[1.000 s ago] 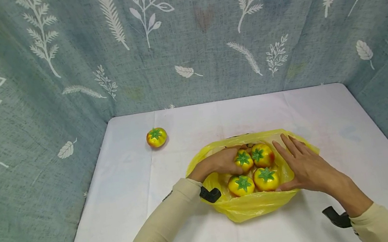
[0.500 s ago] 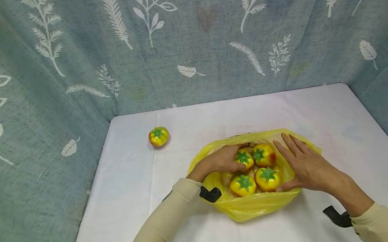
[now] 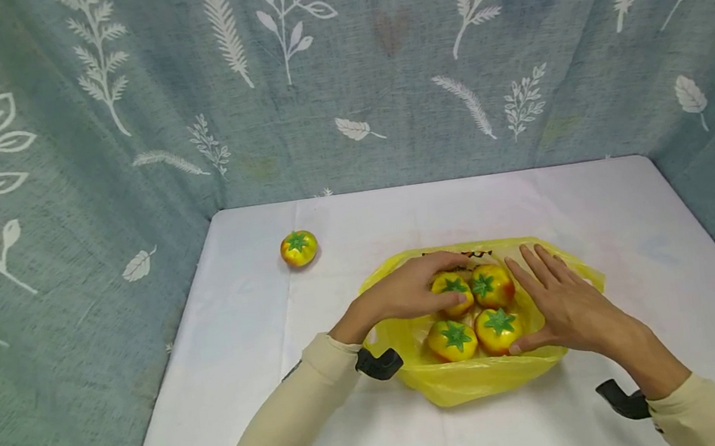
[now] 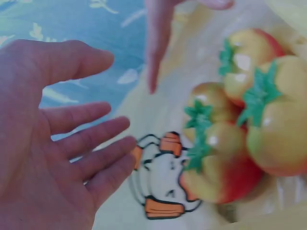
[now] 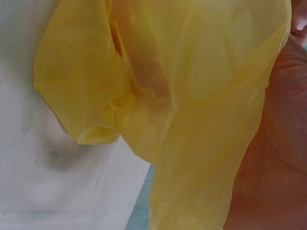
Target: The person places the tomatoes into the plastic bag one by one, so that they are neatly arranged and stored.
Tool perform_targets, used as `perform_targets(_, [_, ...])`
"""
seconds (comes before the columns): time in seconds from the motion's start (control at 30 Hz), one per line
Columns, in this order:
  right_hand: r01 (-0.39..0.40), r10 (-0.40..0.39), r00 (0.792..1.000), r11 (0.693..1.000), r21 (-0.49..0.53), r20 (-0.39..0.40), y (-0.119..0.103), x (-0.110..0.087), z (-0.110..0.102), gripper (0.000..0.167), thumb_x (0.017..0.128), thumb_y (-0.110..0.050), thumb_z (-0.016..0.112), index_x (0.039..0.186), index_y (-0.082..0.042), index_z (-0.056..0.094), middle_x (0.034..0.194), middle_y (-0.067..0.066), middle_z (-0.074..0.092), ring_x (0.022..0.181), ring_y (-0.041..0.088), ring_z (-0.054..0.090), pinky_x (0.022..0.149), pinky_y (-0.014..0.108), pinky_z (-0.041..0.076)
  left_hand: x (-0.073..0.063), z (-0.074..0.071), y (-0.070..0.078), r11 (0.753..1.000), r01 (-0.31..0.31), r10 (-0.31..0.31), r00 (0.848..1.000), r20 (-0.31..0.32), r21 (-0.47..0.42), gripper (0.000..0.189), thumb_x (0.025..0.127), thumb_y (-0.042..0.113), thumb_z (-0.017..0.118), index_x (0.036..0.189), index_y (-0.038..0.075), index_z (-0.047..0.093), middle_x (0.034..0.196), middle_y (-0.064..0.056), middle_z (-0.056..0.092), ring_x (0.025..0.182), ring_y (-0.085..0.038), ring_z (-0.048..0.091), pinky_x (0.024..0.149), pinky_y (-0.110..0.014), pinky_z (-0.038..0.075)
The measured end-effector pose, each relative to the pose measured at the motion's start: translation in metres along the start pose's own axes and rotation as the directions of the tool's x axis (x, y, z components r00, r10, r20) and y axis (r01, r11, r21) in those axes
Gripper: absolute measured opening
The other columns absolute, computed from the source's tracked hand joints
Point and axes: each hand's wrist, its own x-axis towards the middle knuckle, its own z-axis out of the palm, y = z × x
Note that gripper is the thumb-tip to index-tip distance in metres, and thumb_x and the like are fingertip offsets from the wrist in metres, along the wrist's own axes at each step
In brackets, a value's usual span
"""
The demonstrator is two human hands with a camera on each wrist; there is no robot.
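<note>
A yellow plastic bag [image 3: 476, 380] stands with its mouth spread wide on the table. Several yellow-red tomatoes [image 3: 492, 285] with green star-shaped tops lie inside it. Over the bag's left part is my left hand [image 3: 408, 288], its fingers extended and apart from the tomatoes in the left wrist view. My right hand [image 3: 571, 307] rests at the bag's right rim with straight, spread fingers, its thumb near the front edge. In the right wrist view, the bag's yellow film [image 5: 206, 120] covers part of that hand. One more tomato [image 3: 299, 249] sits alone at the back left.
A white cloth covers the table [image 3: 248, 322]. Grey-green curtains [image 3: 336, 73] with white leaf patterns hang behind it and at both sides. Black wrist mounts [image 3: 380, 364] stick out from both sleeves.
My left hand has let go of the tomato it held in the bag and lifted slightly, its fingers straightening. The right hand keeps its place at the rim. The head view has shifted slightly left.
</note>
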Motion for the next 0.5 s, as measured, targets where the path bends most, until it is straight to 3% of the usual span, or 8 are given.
perform_targets(0.13, [-0.008,0.008,1.000,1.000,0.010,0.007,-0.001,0.000,0.000,0.132,0.068,-0.077,0.073,0.162,-0.006,0.014,0.165,0.028,0.007,0.151,0.047,0.006,0.119,0.062,0.012,-0.009,-0.012,0.006,0.994,-0.048,0.041,0.997,-0.063,-0.100,0.052,0.101,0.026,0.064,0.147,0.007,0.050,0.147,-0.008,0.054,0.133,-0.018,0.052,0.111,-0.032,0.041])
perform_targets(0.27, [-0.019,0.019,1.000,1.000,0.005,0.014,-0.002,0.001,0.000,0.134,0.068,-0.080,0.072,0.162,-0.007,0.013,0.165,0.028,0.007,0.151,0.047,0.005,0.119,0.062,0.011,-0.020,-0.028,0.006,0.981,-0.089,0.057,0.982,-0.183,-0.171,0.049,0.101,0.023,0.064,0.144,0.004,0.052,0.144,-0.009,0.055,0.133,-0.022,0.052,0.111,-0.028,0.039])
perform_targets(0.37, [-0.014,0.014,1.000,1.000,-0.003,0.010,-0.002,0.000,0.001,0.134,0.068,-0.082,0.069,0.162,-0.006,0.013,0.165,0.028,0.007,0.151,0.047,0.005,0.119,0.062,0.012,-0.033,-0.041,-0.001,0.973,-0.125,0.065,0.954,-0.294,-0.192,0.048,0.101,0.018,0.063,0.144,0.002,0.051,0.144,-0.012,0.054,0.134,-0.024,0.050,0.112,-0.030,0.038])
perform_targets(0.5, [-0.002,0.002,1.000,1.000,-0.007,0.004,-0.002,-0.001,0.002,0.133,0.069,-0.083,0.067,0.162,-0.005,0.014,0.165,0.028,0.007,0.151,0.047,0.006,0.118,0.063,0.015,-0.055,-0.060,-0.025,0.973,-0.112,0.010,0.895,-0.446,-0.203,0.051,0.101,0.018,0.064,0.147,0.003,0.048,0.147,-0.014,0.051,0.136,-0.024,0.048,0.114,-0.036,0.037])
